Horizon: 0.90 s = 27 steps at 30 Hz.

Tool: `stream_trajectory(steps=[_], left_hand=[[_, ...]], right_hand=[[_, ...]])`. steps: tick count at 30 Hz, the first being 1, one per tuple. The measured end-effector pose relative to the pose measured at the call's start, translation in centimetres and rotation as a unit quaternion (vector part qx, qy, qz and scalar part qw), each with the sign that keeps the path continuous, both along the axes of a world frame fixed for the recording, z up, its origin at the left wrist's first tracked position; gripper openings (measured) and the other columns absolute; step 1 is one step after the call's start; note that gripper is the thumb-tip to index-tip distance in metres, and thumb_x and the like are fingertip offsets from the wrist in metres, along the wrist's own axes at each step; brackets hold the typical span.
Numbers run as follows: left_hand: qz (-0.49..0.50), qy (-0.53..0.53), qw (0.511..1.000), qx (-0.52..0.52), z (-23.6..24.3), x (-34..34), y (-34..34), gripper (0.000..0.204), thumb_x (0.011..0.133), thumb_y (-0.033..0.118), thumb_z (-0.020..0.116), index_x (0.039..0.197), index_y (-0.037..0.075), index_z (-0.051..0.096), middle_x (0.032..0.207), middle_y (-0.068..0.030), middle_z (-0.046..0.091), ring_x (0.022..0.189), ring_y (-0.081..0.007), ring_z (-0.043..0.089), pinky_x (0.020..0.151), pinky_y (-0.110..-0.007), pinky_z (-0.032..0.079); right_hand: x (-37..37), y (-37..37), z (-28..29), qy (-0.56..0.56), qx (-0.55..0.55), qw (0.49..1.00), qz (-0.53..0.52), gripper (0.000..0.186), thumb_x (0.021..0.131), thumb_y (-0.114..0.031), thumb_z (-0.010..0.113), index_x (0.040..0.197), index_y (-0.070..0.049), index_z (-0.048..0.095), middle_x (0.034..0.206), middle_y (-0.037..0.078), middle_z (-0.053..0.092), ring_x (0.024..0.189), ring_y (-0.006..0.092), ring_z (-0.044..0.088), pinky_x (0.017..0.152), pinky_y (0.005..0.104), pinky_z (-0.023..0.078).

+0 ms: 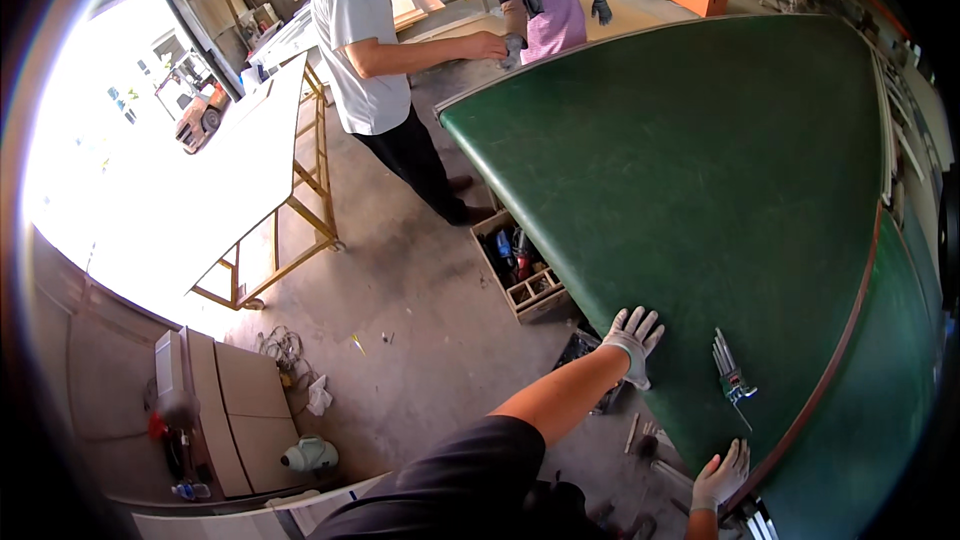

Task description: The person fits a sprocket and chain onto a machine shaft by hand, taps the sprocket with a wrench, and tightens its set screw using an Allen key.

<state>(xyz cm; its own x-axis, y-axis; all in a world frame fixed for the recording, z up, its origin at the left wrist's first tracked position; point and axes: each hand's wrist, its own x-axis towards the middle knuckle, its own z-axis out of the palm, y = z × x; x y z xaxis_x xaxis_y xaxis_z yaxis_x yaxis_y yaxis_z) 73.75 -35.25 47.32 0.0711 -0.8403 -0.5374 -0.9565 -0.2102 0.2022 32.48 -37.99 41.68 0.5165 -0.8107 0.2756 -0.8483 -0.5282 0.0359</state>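
My left hand (632, 343), in a white glove with bare fingertips, lies with its fingers spread on the edge of a large green-topped table (680, 170). Nearer to me, my right hand (722, 480) rests on the same green surface close to its reddish-brown seam. It wears a similar glove, and its fingers stretch forward with nothing in them. Between and beyond both hands sits a folding hex key set (735, 378), several grey keys pointing away and one bent key toward my right hand. Neither hand touches it.
A wooden tool box (535, 290) stands on the floor beside the green table. Across it, a person in a light shirt (365, 50) reaches toward a person in a pink checked apron (553, 15). A white-topped table (255, 155) stands left, cabinets (235, 410) lower left.
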Motion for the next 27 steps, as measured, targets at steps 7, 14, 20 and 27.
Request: stream_trajectory(steps=[7, 14, 20, 27], left_hand=[[0.008, 0.017, 1.0, -0.006, -0.8, 0.3, 0.1, 0.126, 0.078, 0.074, 0.069, 0.168, 0.013, 0.005, 0.175, -0.0159, 0.001, 0.16, -0.0411, -0.002, 0.126, -0.061, 0.0], [0.005, 0.021, 1.0, -0.01, -0.6, 0.3, 0.3, 0.125, 0.079, 0.073, 0.069, 0.168, 0.013, 0.005, 0.175, -0.0163, 0.001, 0.16, -0.0414, -0.003, 0.126, -0.06, -0.001], [0.01, 0.036, 0.999, -0.025, -0.4, 0.4, 0.7, 0.125, 0.079, 0.071, 0.071, 0.168, 0.012, 0.007, 0.175, -0.0165, 0.001, 0.16, -0.0416, -0.003, 0.126, -0.059, 0.0], [0.007, 0.055, 0.996, -0.074, -0.2, 1.2, 1.5, 0.118, 0.083, 0.068, 0.069, 0.167, 0.009, 0.012, 0.174, -0.0179, 0.005, 0.16, -0.0415, -0.001, 0.127, -0.058, -0.001]], right_hand=[[0.6, 0.1, 0.4, 0.003, -0.002, 1.0, -0.005, 0.054, 0.104, -0.039, 0.04, 0.138, 0.001, 0.056, 0.143, 0.024, 0.058, 0.132, 0.0463, 0.053, 0.11, 0.0573, 0.043], [0.2, 0.1, 0.0, 0.018, -0.007, 1.0, -0.005, 0.054, 0.104, -0.039, 0.039, 0.141, -0.001, 0.054, 0.145, 0.023, 0.056, 0.134, 0.0457, 0.052, 0.11, 0.0577, 0.042], [-0.1, 0.2, -0.5, 0.02, -0.002, 1.0, -0.012, 0.055, 0.104, -0.039, 0.04, 0.143, -0.002, 0.052, 0.148, 0.022, 0.054, 0.136, 0.0451, 0.05, 0.111, 0.0574, 0.041], [0.7, 0.0, 0.0, 0.016, 0.02, 0.999, -0.035, 0.057, 0.102, -0.039, 0.042, 0.145, -0.001, 0.051, 0.149, 0.023, 0.053, 0.137, 0.0445, 0.049, 0.112, 0.0564, 0.04]])
